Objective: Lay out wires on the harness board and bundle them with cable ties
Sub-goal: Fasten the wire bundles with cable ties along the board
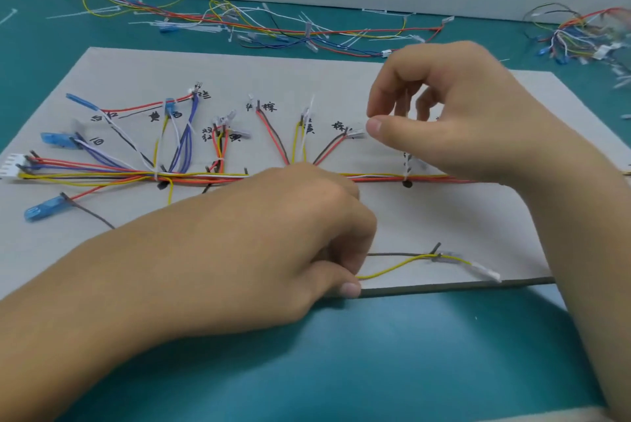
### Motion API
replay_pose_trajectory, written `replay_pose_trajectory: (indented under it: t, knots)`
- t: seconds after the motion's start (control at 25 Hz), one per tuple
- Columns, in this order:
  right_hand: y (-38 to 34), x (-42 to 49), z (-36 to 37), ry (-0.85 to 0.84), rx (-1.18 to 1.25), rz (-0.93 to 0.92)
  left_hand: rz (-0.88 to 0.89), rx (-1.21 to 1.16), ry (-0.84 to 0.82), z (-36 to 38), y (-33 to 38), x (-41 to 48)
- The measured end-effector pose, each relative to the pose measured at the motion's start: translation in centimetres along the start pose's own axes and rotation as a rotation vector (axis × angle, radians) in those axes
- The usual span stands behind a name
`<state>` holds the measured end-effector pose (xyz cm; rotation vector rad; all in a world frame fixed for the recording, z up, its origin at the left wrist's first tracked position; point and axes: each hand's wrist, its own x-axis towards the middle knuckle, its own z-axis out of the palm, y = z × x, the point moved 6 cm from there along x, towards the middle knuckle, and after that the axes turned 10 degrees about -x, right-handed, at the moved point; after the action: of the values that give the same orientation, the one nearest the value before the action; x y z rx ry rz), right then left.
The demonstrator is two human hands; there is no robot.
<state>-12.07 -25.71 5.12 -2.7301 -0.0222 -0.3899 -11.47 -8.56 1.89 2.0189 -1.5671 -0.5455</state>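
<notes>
**Harness assembly, head view.** We see the flat pale grey harness board [444, 216] lying on a smooth teal table [375, 353]. A horizontal wire trunk [205, 176] of thin red, yellow, white and blue insulated strands crosses the board, passing behind the left hand [300, 233] and below the right hand [461, 114].

The right hand hovers above the trunk's right part, with its fingers curled and its thumb straight. A slim white plastic cable tie [407, 167] is looped round the trunk, and its tail rises into those fingers. We take them to pinch it, though blur hides the contact.

The left hand rests knuckles-up at the board's near edge, fingers curled under. It pinches a thin yellow wire [392, 267] that runs out rightward below a matte grey wire [392, 254]. The yellow wire passes a short dark peg [437, 247] and ends in a clear sleeve [486, 273].

A second white cable tie [156, 176] binds the trunk at left. Branches fan upward to handwritten black labels [269, 106]. Some branches end in glossy translucent blue terminal sleeves [44, 210], and the trunk's left end meets a white ribbed plastic connector [12, 165]. Loose wires and ties [273, 25] lie tangled along the table's far edge.
</notes>
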Motion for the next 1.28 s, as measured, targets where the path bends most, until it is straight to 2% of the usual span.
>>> replay_pose_trajectory:
  t: [0.28,0.52,0.56,0.64,0.76,0.84,1.04,1.16,1.28]
  knots:
    - [-0.8,-0.1,0.2,-0.016,0.022,-0.028,-0.151,-0.008,-0.054,-1.4,-1.0,-1.3]
    - [-2.8,-0.7,-0.5,0.106,-0.006,-0.131,-0.264,0.009,-0.062,-2.1,-1.2,-1.5]
    - [-3.3,-0.8,-0.5,0.074,0.009,-0.165,-0.277,0.013,-0.059,-2.2,-1.1,-1.5]
    - [-4.1,-1.1,0.2,-0.1,0.065,-0.22,-0.312,0.021,-0.052,-2.5,-1.2,-1.7]
    - [-4.5,-2.1,2.3,-0.454,0.143,-0.165,-0.388,0.046,-0.045,-2.9,-1.6,-2.1]
    - [-4.9,-2.7,3.7,-0.573,0.156,-0.153,-0.421,0.046,-0.05,-3.2,-2.0,-2.6]
    - [-6.7,-3.1,5.1,-0.609,0.109,-0.197,-0.374,0.064,-0.18,-2.7,-2.2,-3.1]
    - [-6.8,-3.2,5.2,-0.617,0.1,-0.188,-0.293,0.104,-0.183,-2.7,-2.0,-3.1]
    - [-6.7,-3.3,5.2,-0.613,0.116,-0.177,-0.329,-0.074,-0.236,-2.8,-3.3,-3.3]
